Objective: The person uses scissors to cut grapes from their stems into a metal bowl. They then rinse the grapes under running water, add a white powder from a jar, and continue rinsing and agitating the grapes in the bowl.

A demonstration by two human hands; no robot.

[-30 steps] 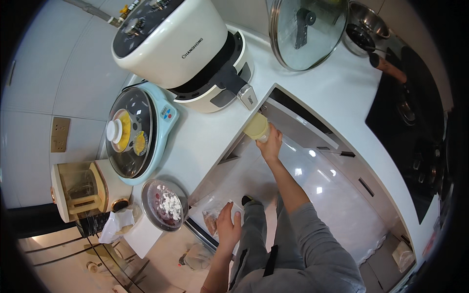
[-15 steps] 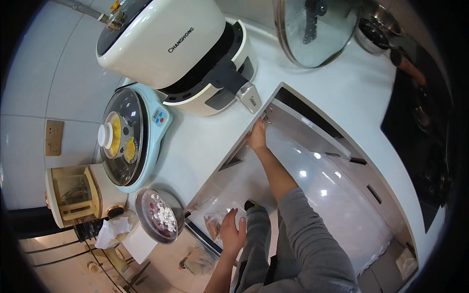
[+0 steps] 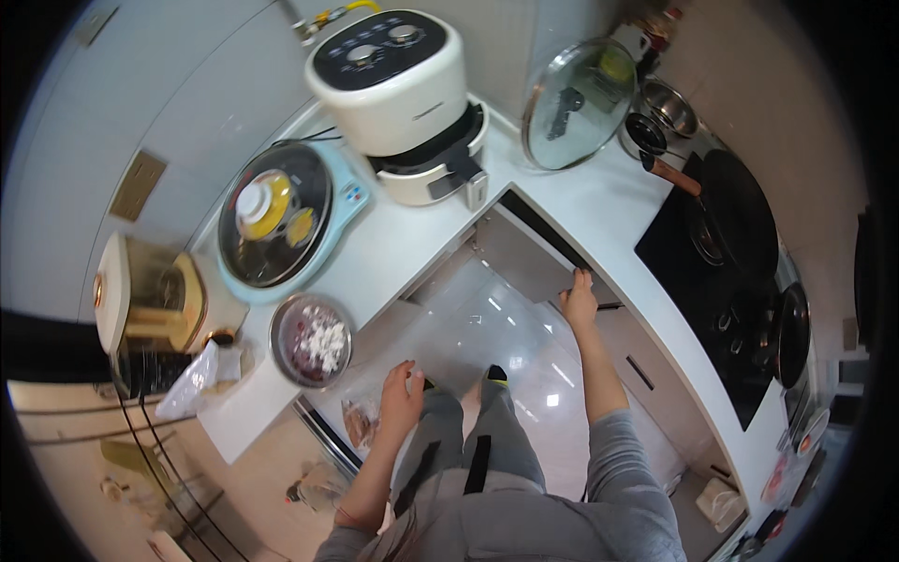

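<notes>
My right hand (image 3: 579,300) has its fingers on the top edge of a grey cabinet door (image 3: 520,253), which stands ajar under the curved counter (image 3: 585,206). My left hand (image 3: 401,398) hangs open, fingers slightly curled, beside a metal bowl (image 3: 311,341) of white powder over dark red contents. A bag (image 3: 359,423) of brownish contents lies below that hand.
A white air fryer (image 3: 384,112), light-blue round cooker (image 3: 281,220) and clear-windowed appliance (image 3: 154,300) line the left counter. An upright glass lid (image 3: 557,136), metal bowls (image 3: 667,103), black hob (image 3: 693,309) and wooden-handled pan (image 3: 735,215) are to the right. A plastic bag (image 3: 187,384) sits front left.
My right hand has released the pale yellow container, now out of sight, and moved right along to the cabinet door's edge. The view has pulled back, showing more of the counter.
</notes>
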